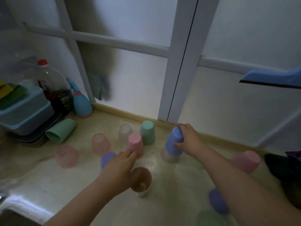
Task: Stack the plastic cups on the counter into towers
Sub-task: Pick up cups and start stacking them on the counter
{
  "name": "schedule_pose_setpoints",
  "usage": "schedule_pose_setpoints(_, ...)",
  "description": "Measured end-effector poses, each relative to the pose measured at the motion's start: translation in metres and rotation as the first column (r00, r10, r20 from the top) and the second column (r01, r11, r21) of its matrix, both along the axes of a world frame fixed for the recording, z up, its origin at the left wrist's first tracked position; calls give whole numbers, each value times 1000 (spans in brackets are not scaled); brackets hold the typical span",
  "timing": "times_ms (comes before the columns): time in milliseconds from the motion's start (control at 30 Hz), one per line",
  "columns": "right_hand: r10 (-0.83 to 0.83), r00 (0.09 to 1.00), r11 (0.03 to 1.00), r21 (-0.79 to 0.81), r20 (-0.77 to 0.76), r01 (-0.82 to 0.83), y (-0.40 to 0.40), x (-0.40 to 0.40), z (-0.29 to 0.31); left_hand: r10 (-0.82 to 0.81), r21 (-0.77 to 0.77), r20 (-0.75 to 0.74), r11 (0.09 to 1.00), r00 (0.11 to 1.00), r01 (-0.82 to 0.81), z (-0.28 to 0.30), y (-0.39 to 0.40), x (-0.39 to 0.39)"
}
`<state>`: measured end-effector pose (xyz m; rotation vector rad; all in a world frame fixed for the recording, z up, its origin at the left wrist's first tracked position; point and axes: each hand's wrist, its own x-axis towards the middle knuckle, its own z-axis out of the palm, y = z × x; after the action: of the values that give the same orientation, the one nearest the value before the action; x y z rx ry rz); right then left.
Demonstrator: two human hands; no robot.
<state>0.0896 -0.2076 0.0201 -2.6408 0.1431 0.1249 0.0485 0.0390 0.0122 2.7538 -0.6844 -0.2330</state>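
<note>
Several pastel plastic cups stand upside down on the beige counter (48,181). My right hand (187,139) grips a blue cup (173,141), tilted, its mouth over a pale cup (169,158) beneath it. My left hand (120,163) reaches with fingers spread; its fingertips touch the base of a pink cup (136,143). A purple cup (106,159) sits partly hidden under that hand. A green cup (147,132), a clear cup (125,131) and two translucent pink cups (101,143) (66,155) stand nearby. Another green cup (60,130) lies on its side.
A brown-lined white cup (141,181) stands upright near my left wrist. A pink cup (246,161), a purple cup (218,201) and a green cup (210,219) are on the right. A blue dish rack (24,115), a bottle (53,85) and a blue sprayer (81,105) crowd the left. Dark items (286,173) sit at the right edge.
</note>
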Motion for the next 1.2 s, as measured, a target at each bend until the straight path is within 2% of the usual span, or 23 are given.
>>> schedule_pose_setpoints(133, 0, 994, 1000, 13, -113, 1, -2, 3, -20, -18, 5, -36, 1000, 999, 18, -11, 1, -5)
schedule_pose_setpoints(267, 22, 994, 999, 26, -107, -19, -5, 4, -26, -30, -16, -68, 999, 997, 29, -24, -1, -10)
schedule_pose_setpoints(500, 80, 992, 993, -94, 95, -71, -5, -14, -20, -131, 113, -163, 982, 978, 150, -46, -14, -8)
schedule_pose_setpoints(633, 159, 969, 985, -104, 191, -141, 0, -33, -13, -110, 136, -174, 982, 979, 135, -48, -19, -8)
schedule_pose_setpoints(700, 167, 958, 985, -82, 234, -152, 3, -43, -11, -86, 84, -149, 991, 985, 100, -39, -22, -6)
schedule_pose_setpoints(800, 171, 962, 984, 14, 213, -178, 7, -59, -9, -38, -105, -91, 994, 995, 29, -13, -26, 0)
schedule_pose_setpoints(967, 220, 973, 960, 162, 67, -228, 12, -75, -4, 25, -462, -61, 885, 998, -51, 35, -27, 8)
schedule_pose_setpoints(1033, 177, 983, 930, 319, 49, -183, 15, -77, 2, 32, -561, -145, 821, 989, -109, 42, -29, 8)
schedule_pose_setpoints(1100, 132, 991, 861, 493, 30, -130, 16, -79, 10, 10, -619, -261, 766, 965, -175, 43, -29, 6)
schedule_pose_setpoints(1200, 92, 996, 784, 616, -3, -71, 9, -84, 16, -57, -652, -386, 723, 921, -229, 40, -28, 2)
